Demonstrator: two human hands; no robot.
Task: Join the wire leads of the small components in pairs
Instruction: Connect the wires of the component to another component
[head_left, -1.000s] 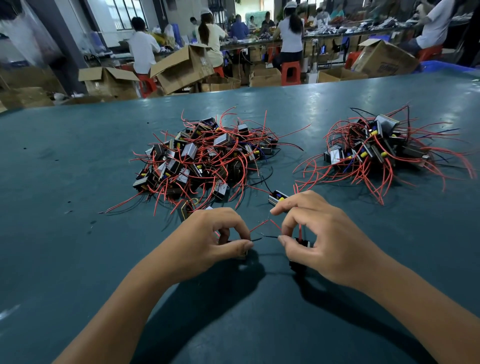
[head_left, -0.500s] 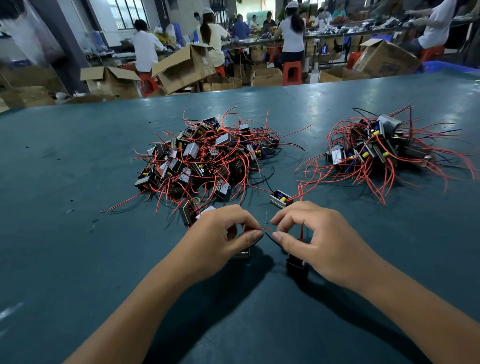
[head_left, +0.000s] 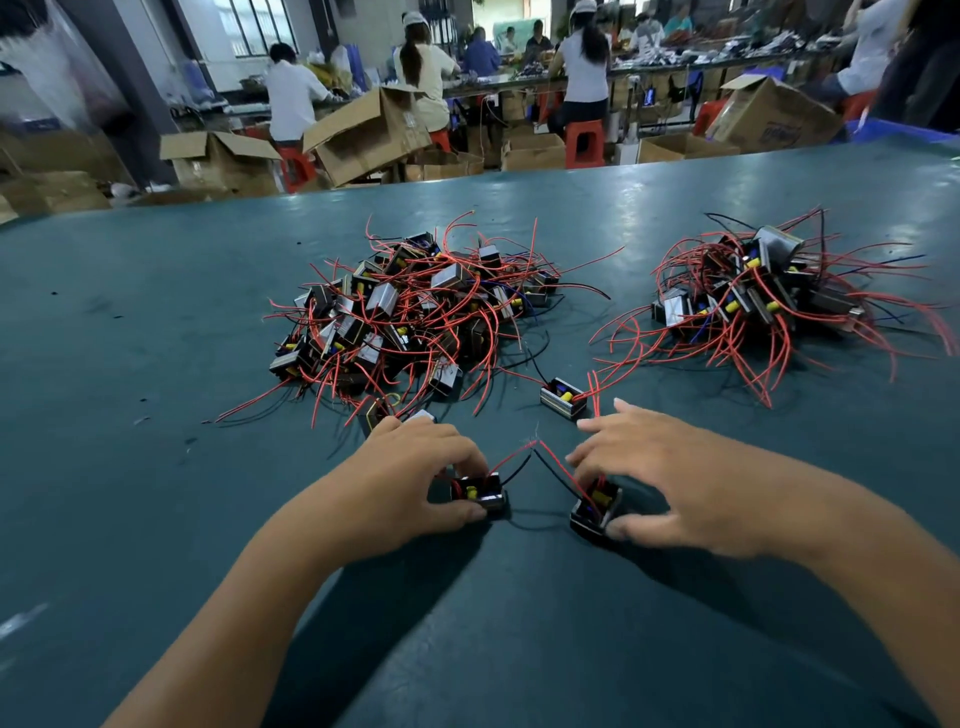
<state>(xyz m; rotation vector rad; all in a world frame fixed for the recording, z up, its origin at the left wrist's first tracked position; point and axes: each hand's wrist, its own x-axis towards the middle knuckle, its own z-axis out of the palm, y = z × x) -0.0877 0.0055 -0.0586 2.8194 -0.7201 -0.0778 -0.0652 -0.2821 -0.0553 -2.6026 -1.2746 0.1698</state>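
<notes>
Two small black components lie on the green table in front of me. My left hand grips the left component between thumb and fingers. My right hand holds the right component, thumb at its near side, the other fingers spread. Red and black leads rise from both and meet in a twisted joint between my hands, bare strands sticking up.
A large heap of components with red leads sits behind my left hand, a second heap at the right. One single component lies just beyond my right hand. Cardboard boxes and seated workers are past the table's far edge.
Both hands let go of the wire ends they were pinching together and dropped back onto the two component bodies. The leads now stand joined between them.
</notes>
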